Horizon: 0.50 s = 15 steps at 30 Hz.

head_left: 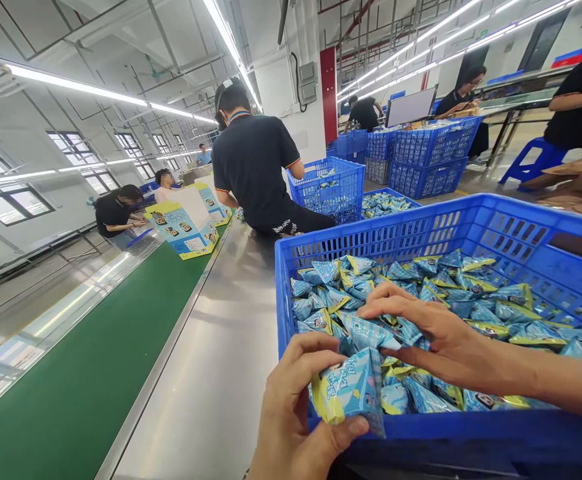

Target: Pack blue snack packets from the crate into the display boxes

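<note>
At the crate [441, 430], curled left hand [285, 417] and right hand [445, 340] each grip 1 packet [353, 383].

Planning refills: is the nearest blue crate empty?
Not empty: many packets lie heaped inside the crate; how deep, I cannot tell.

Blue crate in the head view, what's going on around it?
A person's left hand holds a blue-and-yellow packet at the near edge of the blue crate. The right hand has its fingers on another packet above the pile inside. Farther ahead, printed cartons stand on the green belt, beside a seated co-worker.
</note>
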Each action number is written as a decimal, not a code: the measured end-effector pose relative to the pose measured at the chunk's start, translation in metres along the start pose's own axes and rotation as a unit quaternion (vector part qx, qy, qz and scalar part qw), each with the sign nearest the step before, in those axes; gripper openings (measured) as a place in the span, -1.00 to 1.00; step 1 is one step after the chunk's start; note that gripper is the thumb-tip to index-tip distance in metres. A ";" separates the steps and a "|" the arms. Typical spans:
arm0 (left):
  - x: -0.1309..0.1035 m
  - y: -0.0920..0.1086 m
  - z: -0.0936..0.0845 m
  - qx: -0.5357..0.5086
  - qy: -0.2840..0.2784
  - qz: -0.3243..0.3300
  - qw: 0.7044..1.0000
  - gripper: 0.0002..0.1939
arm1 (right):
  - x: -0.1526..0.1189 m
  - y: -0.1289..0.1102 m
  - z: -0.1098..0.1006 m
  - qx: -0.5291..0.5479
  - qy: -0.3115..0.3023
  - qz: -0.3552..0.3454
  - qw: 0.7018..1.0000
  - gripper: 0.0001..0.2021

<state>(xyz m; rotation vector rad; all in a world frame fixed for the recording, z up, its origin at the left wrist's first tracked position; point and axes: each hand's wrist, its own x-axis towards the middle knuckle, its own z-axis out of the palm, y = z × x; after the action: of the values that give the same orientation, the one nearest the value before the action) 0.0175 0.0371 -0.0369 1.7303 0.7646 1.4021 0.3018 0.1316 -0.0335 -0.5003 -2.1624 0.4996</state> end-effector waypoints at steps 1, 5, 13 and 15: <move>0.000 -0.001 0.001 0.002 -0.004 -0.012 1.000 -0.53 | 0.002 -0.002 0.000 0.012 -0.004 -0.012 1.000 -0.66; 0.004 0.001 0.012 -0.023 -0.077 -0.108 0.991 -0.42 | 0.007 -0.011 0.000 0.036 -0.032 -0.063 0.997 -0.65; 0.005 0.005 0.014 -0.106 -0.003 -0.115 0.988 -0.52 | 0.007 -0.007 -0.006 0.026 -0.013 -0.001 1.000 -0.73; 0.005 0.003 0.003 -0.044 0.059 -0.084 0.994 -0.58 | 0.008 0.013 -0.008 0.022 -0.026 0.068 0.997 -0.69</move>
<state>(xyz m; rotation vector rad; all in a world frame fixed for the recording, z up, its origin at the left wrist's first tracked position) 0.0212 0.0393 -0.0323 1.4910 0.8766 1.4099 0.3053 0.1478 -0.0302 -0.6180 -2.1707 0.6398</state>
